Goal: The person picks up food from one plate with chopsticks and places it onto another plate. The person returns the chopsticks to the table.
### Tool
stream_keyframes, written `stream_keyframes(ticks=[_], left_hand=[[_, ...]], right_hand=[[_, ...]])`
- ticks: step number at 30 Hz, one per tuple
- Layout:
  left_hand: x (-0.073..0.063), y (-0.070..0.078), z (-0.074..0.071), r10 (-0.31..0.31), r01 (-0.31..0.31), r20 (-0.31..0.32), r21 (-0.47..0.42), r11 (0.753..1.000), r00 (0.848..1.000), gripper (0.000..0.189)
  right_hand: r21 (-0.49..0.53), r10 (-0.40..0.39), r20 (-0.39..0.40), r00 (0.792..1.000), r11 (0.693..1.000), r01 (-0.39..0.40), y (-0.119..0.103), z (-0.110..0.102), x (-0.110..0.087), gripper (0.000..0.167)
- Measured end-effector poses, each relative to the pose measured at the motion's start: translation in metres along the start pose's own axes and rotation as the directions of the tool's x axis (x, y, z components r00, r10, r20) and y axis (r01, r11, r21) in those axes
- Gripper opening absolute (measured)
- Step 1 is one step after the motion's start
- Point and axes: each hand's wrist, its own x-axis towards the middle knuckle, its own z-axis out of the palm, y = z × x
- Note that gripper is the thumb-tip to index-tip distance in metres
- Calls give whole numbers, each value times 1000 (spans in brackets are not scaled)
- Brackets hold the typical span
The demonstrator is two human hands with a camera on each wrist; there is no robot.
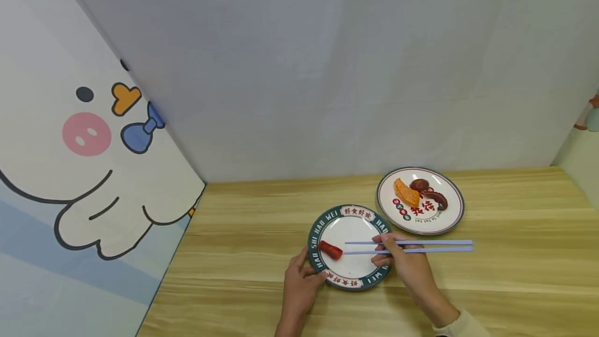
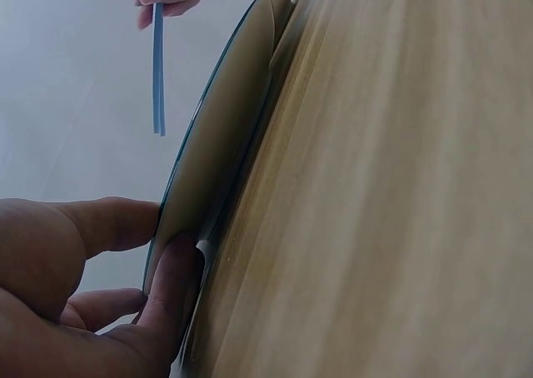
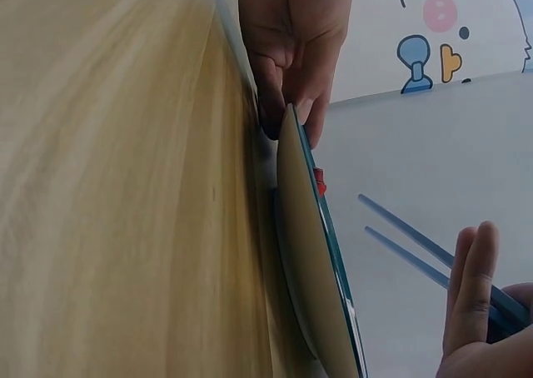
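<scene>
A round plate with a dark green lettered rim (image 1: 319,222) lies on the wooden table. On its left side rests a short red piece of food (image 1: 330,250), a red bit of which shows over the rim in the right wrist view. My left hand (image 1: 301,282) grips the plate's near left edge; the left wrist view shows the fingers and thumb (image 2: 176,282) on both faces of the rim. My right hand (image 1: 404,261) holds a pair of pale lilac chopsticks (image 1: 446,243) over the plate. Their tips point left, slightly apart, close to the red piece, with nothing pinched between them.
Behind and to the right sits a white plate (image 1: 444,186) with a thin red line near its rim. An orange slice (image 1: 406,193) and dark red, tentacle-like food (image 1: 437,199) lie on it. A pale wall (image 1: 327,92) stands behind; a cartoon-printed panel (image 1: 37,160) bounds the left.
</scene>
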Motion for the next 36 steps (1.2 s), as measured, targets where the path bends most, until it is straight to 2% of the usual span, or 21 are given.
stream_keyframes(ticks=[23, 36], left_hand=[[0, 1, 0, -21, 21, 7, -9, 1000, 1000, 79], [-1, 0, 0, -22, 22, -3, -1, 1000, 1000, 79]], right_hand=[[-55, 105, 33, 994, 993, -103, 4, 10, 0, 31], [-77, 118, 68, 991, 991, -113, 7, 14, 0, 32]])
